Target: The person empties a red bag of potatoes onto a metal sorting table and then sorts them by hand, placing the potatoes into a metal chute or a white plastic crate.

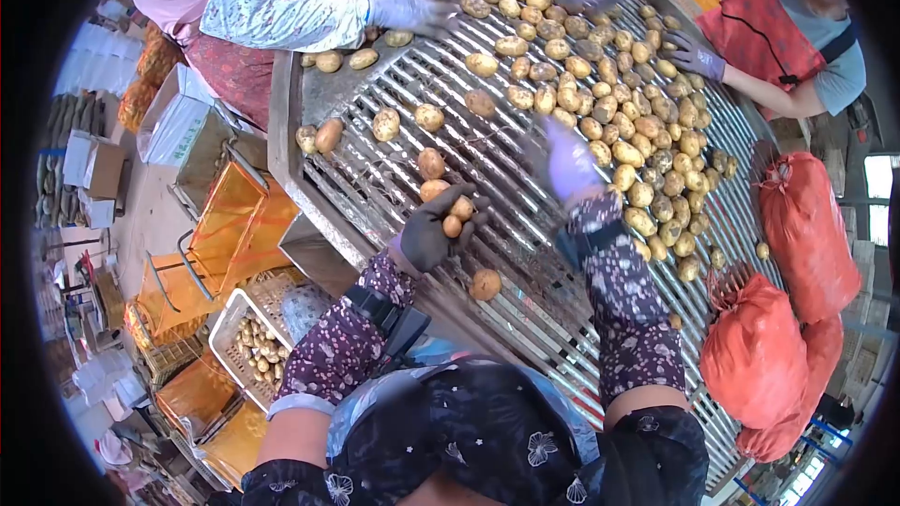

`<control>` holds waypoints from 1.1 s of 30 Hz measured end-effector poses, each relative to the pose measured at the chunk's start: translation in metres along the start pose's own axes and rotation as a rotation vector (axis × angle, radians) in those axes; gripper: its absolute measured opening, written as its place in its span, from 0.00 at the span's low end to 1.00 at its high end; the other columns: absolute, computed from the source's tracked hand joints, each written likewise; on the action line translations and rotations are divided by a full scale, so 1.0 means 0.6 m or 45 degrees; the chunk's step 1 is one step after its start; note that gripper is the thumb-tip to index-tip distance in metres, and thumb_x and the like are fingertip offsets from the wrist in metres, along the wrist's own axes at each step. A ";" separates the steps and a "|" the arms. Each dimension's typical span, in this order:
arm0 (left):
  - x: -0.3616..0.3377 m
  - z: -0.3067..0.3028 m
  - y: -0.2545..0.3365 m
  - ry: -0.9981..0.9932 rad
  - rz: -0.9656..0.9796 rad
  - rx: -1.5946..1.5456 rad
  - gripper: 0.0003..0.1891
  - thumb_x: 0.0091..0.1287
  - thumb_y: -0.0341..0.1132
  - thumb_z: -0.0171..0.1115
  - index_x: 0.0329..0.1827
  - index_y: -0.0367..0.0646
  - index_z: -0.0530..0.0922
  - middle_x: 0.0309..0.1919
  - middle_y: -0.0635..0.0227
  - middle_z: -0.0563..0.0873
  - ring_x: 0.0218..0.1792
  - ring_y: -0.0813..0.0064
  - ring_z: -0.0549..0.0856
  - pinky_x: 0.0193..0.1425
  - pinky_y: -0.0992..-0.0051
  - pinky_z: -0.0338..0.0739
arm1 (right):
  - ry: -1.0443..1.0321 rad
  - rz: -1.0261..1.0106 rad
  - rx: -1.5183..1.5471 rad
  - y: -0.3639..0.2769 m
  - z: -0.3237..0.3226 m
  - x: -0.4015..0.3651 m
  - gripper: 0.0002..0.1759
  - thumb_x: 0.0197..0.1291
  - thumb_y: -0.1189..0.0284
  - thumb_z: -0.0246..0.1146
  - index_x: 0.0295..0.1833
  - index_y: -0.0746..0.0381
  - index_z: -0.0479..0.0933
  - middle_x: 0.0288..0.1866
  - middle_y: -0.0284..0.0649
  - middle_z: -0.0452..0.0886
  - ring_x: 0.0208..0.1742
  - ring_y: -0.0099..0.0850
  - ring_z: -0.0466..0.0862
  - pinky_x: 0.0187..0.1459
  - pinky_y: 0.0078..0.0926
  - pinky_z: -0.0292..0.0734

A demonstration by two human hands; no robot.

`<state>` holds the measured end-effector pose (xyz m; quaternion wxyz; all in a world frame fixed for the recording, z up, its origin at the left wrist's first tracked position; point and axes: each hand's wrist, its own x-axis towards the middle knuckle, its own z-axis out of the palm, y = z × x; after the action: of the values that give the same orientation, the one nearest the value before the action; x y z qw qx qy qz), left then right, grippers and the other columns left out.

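My left hand [439, 232], in a dark glove, is turned palm up with its fingers curled around a few small potatoes [457, 214]. Just beyond its fingertips, larger potatoes [431, 164] rest on the slatted metal sorting table [384, 189]. A single potato [485, 284] lies on the slats to its right. My right hand [567, 161], in a purple glove, is over the slats at the left edge of a big potato pile [647, 126]. Motion smears its fingers, and I cannot tell whether it holds anything.
Two co-workers' gloved hands [412, 11] [694, 56] reach over the table from the far side. Red mesh sacks [755, 351] stand along the right edge. On the left are a white crate [225, 337] of small potatoes and an orange mesh bag [220, 234] on a metal frame.
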<state>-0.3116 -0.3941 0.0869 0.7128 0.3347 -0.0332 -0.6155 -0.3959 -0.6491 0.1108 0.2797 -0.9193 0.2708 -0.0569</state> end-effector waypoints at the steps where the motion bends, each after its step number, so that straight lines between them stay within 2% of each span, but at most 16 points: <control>1: 0.000 -0.007 0.000 0.053 -0.012 -0.075 0.18 0.80 0.39 0.47 0.67 0.43 0.70 0.61 0.56 0.79 0.54 0.71 0.84 0.50 0.81 0.86 | 0.037 0.097 -0.236 0.010 -0.013 0.020 0.30 0.60 0.62 0.69 0.64 0.62 0.71 0.50 0.52 0.81 0.48 0.47 0.85 0.47 0.42 0.82; 5: 0.009 -0.021 0.008 -0.025 -0.128 -0.642 0.21 0.79 0.45 0.48 0.64 0.37 0.71 0.56 0.51 0.82 0.51 0.65 0.87 0.49 0.74 0.88 | 0.094 0.253 -0.648 0.067 0.018 0.090 0.29 0.59 0.61 0.68 0.63 0.60 0.72 0.47 0.54 0.82 0.50 0.51 0.84 0.47 0.48 0.81; 8: 0.014 -0.011 0.019 -0.077 -0.072 -0.792 0.25 0.78 0.46 0.51 0.68 0.36 0.70 0.61 0.51 0.79 0.59 0.60 0.83 0.53 0.71 0.87 | -0.015 0.229 -0.466 0.080 0.005 0.103 0.29 0.60 0.59 0.68 0.64 0.59 0.72 0.47 0.53 0.83 0.50 0.48 0.85 0.48 0.46 0.81; 11: 0.018 0.001 0.036 -0.117 0.047 -0.826 0.26 0.77 0.49 0.51 0.67 0.37 0.72 0.66 0.51 0.76 0.70 0.56 0.73 0.69 0.51 0.74 | -0.220 0.373 0.530 0.008 -0.016 0.046 0.31 0.66 0.53 0.61 0.64 0.67 0.73 0.45 0.52 0.86 0.47 0.41 0.86 0.51 0.37 0.81; 13: 0.025 0.002 0.033 -0.139 0.072 -0.848 0.28 0.76 0.55 0.48 0.62 0.38 0.76 0.70 0.53 0.73 0.71 0.55 0.72 0.73 0.40 0.66 | -0.407 -0.089 0.568 -0.026 0.013 0.019 0.26 0.67 0.62 0.63 0.64 0.68 0.72 0.51 0.53 0.85 0.52 0.42 0.85 0.53 0.35 0.82; 14: 0.030 0.000 0.032 -0.131 0.065 -0.854 0.28 0.76 0.55 0.49 0.62 0.39 0.76 0.70 0.52 0.73 0.71 0.54 0.72 0.73 0.40 0.66 | -0.527 -0.299 0.663 -0.050 0.010 0.001 0.23 0.67 0.68 0.64 0.62 0.68 0.73 0.55 0.53 0.84 0.55 0.41 0.85 0.53 0.35 0.82; 17: 0.038 -0.008 0.025 -0.137 0.050 -0.926 0.29 0.75 0.56 0.51 0.64 0.39 0.75 0.69 0.51 0.73 0.71 0.52 0.72 0.73 0.39 0.66 | -0.220 -0.034 0.556 0.011 0.032 0.116 0.18 0.71 0.67 0.57 0.61 0.66 0.75 0.51 0.49 0.84 0.50 0.37 0.85 0.55 0.32 0.80; 18: 0.036 -0.008 0.028 -0.135 0.048 -0.926 0.29 0.75 0.57 0.51 0.64 0.38 0.75 0.69 0.51 0.73 0.71 0.52 0.72 0.73 0.39 0.66 | -0.108 0.086 0.395 -0.014 -0.019 0.151 0.20 0.69 0.66 0.59 0.62 0.65 0.75 0.53 0.51 0.84 0.51 0.41 0.85 0.55 0.36 0.80; 20: 0.020 -0.006 0.035 -0.111 0.056 -0.921 0.30 0.75 0.57 0.51 0.63 0.38 0.75 0.68 0.49 0.74 0.70 0.51 0.72 0.73 0.39 0.66 | 0.037 -0.034 -0.229 0.054 0.017 0.250 0.23 0.65 0.63 0.62 0.62 0.62 0.76 0.54 0.53 0.84 0.54 0.47 0.84 0.58 0.41 0.78; 24: -0.005 -0.025 0.053 -0.011 0.078 -0.876 0.30 0.74 0.57 0.52 0.65 0.39 0.73 0.70 0.47 0.70 0.72 0.50 0.70 0.72 0.43 0.68 | -0.415 0.261 -0.571 0.035 0.023 0.304 0.22 0.59 0.62 0.61 0.58 0.58 0.81 0.60 0.53 0.82 0.63 0.48 0.80 0.64 0.46 0.75; 25: -0.013 -0.023 0.058 0.061 0.094 -0.826 0.30 0.74 0.57 0.52 0.65 0.38 0.73 0.69 0.47 0.72 0.71 0.50 0.71 0.71 0.44 0.69 | -0.525 0.273 -0.622 0.031 0.019 0.303 0.23 0.65 0.59 0.56 0.61 0.58 0.79 0.60 0.53 0.81 0.62 0.50 0.81 0.62 0.46 0.76; 27: -0.022 -0.028 0.065 0.092 0.013 -0.846 0.30 0.75 0.57 0.51 0.64 0.38 0.74 0.68 0.47 0.73 0.70 0.50 0.72 0.71 0.45 0.70 | -0.390 0.302 -0.672 0.030 0.008 0.246 0.19 0.66 0.63 0.54 0.55 0.61 0.81 0.55 0.57 0.83 0.59 0.55 0.82 0.60 0.49 0.76; 28: -0.033 -0.035 0.073 0.117 -0.002 -0.851 0.30 0.75 0.57 0.50 0.63 0.37 0.74 0.68 0.48 0.73 0.70 0.50 0.73 0.71 0.45 0.70 | -0.551 0.297 -0.732 0.059 0.014 0.243 0.20 0.66 0.65 0.53 0.58 0.62 0.78 0.54 0.59 0.83 0.58 0.57 0.82 0.58 0.51 0.78; 31: -0.085 -0.060 0.093 0.065 0.152 -0.741 0.28 0.77 0.56 0.48 0.60 0.36 0.75 0.62 0.50 0.79 0.65 0.55 0.78 0.63 0.51 0.78 | -0.213 0.224 -0.330 0.111 0.011 0.169 0.27 0.62 0.55 0.60 0.56 0.66 0.78 0.47 0.62 0.84 0.49 0.59 0.85 0.48 0.52 0.80; 32: -0.103 -0.074 0.108 0.072 0.180 -0.741 0.28 0.77 0.56 0.48 0.57 0.36 0.76 0.61 0.50 0.80 0.62 0.57 0.80 0.59 0.53 0.81 | 0.007 0.091 -0.324 0.111 0.008 0.129 0.27 0.65 0.54 0.61 0.55 0.67 0.78 0.42 0.55 0.86 0.40 0.50 0.87 0.42 0.44 0.81; 33: -0.124 -0.096 0.127 0.075 0.293 -0.771 0.26 0.77 0.55 0.49 0.53 0.38 0.77 0.58 0.51 0.80 0.57 0.59 0.81 0.56 0.55 0.81 | -0.016 0.356 0.416 0.084 -0.006 0.086 0.23 0.71 0.58 0.57 0.55 0.68 0.78 0.35 0.42 0.85 0.31 0.34 0.83 0.33 0.33 0.79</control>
<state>-0.2375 -0.3007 0.1087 0.8456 0.1192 0.1346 -0.5026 -0.3767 -0.7132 0.0838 0.4320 -0.8155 0.3811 -0.0548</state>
